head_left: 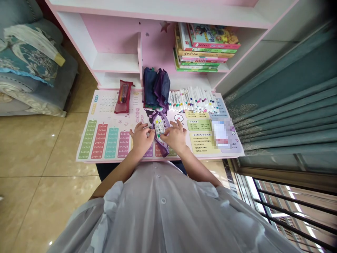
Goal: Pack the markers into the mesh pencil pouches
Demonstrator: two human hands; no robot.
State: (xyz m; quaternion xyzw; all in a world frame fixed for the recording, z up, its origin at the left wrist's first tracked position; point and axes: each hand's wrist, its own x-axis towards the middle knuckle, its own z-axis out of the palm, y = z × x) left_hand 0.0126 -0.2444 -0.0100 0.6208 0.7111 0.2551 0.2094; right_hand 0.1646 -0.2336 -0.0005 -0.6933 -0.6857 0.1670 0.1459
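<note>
A purple mesh zip pouch [165,151] lies gaping on the desk in front of me. Several white markers [159,126] with coloured ends sit side by side in its opening. My left hand [142,137] pinches the pouch's left edge between thumb and forefinger, its other fingers spread. At the lower ends of the markers, the thumb and forefinger of my right hand [176,136] are closed on them, with the remaining fingers raised. The right fingertips partly cover the marker ends and the pouch's right edge.
Behind the pouch are a stack of dark mesh pouches [156,86] and a long row of white markers [193,99]. A red mesh pouch [123,96] with pens lies left. Books [205,52] fill a shelf; a blurred-out rectangular object [221,133] lies right, near the curtain [279,91].
</note>
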